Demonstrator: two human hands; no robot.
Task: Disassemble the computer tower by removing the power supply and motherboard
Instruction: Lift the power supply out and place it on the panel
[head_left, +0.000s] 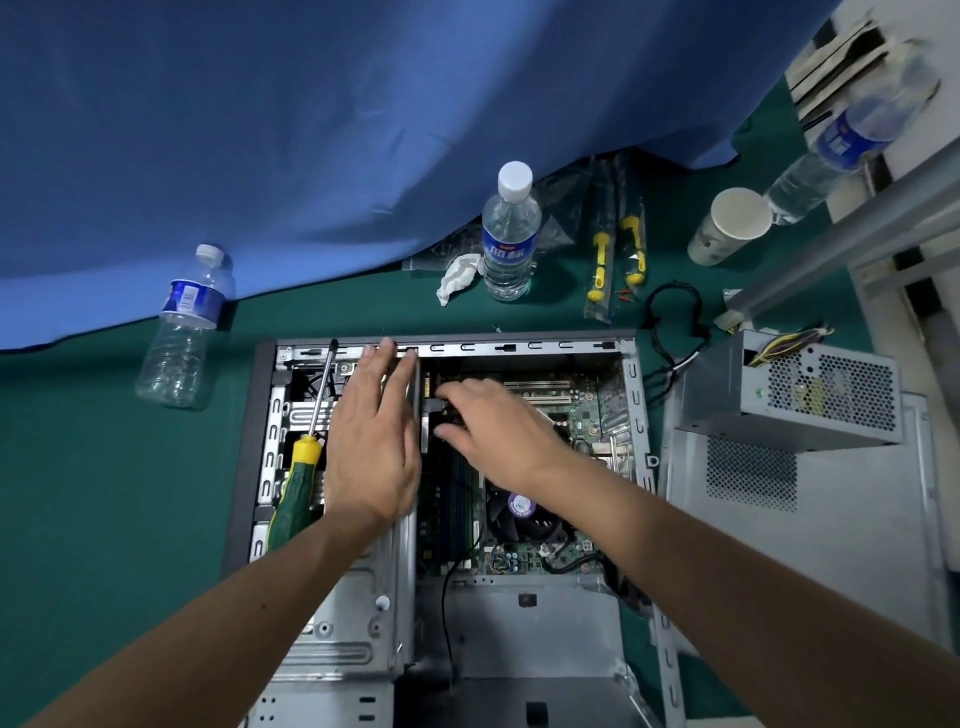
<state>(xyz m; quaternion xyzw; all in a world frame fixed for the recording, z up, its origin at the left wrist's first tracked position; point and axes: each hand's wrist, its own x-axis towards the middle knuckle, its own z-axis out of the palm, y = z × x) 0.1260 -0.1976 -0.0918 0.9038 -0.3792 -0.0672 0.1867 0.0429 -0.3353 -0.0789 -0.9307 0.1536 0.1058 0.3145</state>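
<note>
Head view, open computer case (636, 415) flat on green mat, long axis toward you, motherboard (582, 405) inside, power supply (795, 400) out at right, screwdriver (298, 467) leaning at left, your left hand (371, 447) flat and open on drive cage, your right hand (498, 426) fingers curled over board connector, grip unclear.

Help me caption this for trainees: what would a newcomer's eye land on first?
Two bare hands at the centre: the left hand lies flat on the open computer case, the right hand reaches onto the motherboard. A screwdriver lies in the case's left bay, and the power supply already sits outside, to the right.
</note>
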